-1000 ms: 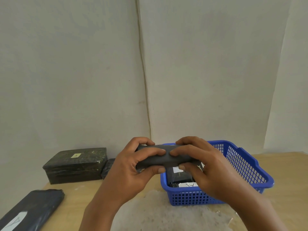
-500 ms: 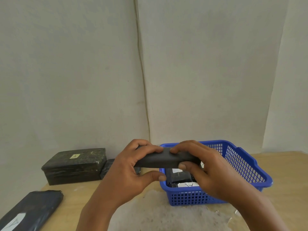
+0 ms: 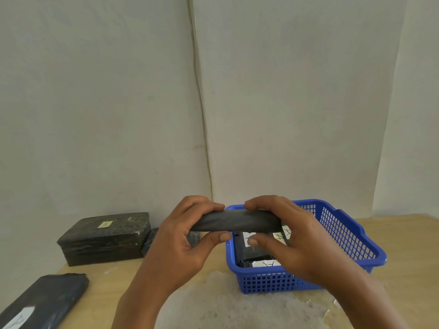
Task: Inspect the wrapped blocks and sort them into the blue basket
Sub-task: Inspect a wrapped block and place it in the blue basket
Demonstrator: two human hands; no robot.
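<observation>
Both hands hold a flat black wrapped block (image 3: 235, 220) level, above the left rim of the blue basket (image 3: 344, 236). My left hand (image 3: 180, 241) grips its left end, fingers over the top and thumb beneath. My right hand (image 3: 292, 238) grips the right end the same way. Inside the basket lie several black wrapped blocks with white labels (image 3: 263, 263), partly hidden by my right hand.
A large dark wrapped box with a small label (image 3: 104, 237) stands at the back left by the wall, a smaller dark block (image 3: 148, 241) beside it. A flat black wrapped packet (image 3: 45, 299) lies at the front left. The wooden table (image 3: 403, 245) has a worn pale patch (image 3: 237, 302).
The block has turned in my hands, tilting from its broad face toward its thin edge. Both hands kept their grip and stayed over the basket's left rim.
</observation>
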